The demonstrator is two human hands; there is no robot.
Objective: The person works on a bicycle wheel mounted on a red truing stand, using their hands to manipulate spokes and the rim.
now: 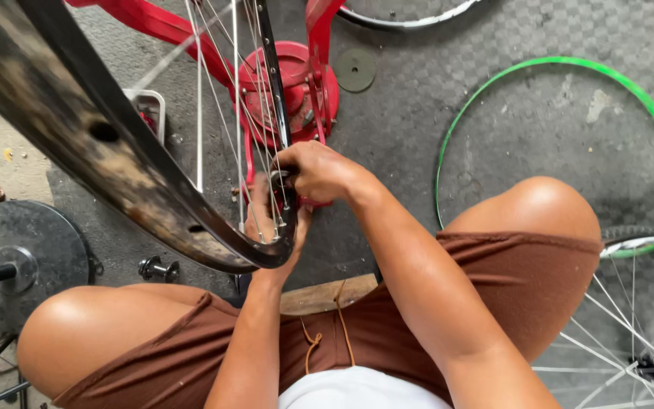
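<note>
A black bicycle rim (77, 129) with thin silver spokes (198, 113) stands in a red truing stand (289, 83) in front of me. My right hand (319, 170) is closed on a small tool at the rim's lower edge, by the spoke nipples. Behind the rim, my left hand (270, 227) holds the rim's lower part with its fingers wrapped around it. I sit with both knees apart in brown shorts.
A green rim (569, 72) lies on the grey mat at the right, with another spoked wheel (630, 333) at the lower right. A round black base plate (32, 250) is at the left, and a small hub part (157, 267) lies near it.
</note>
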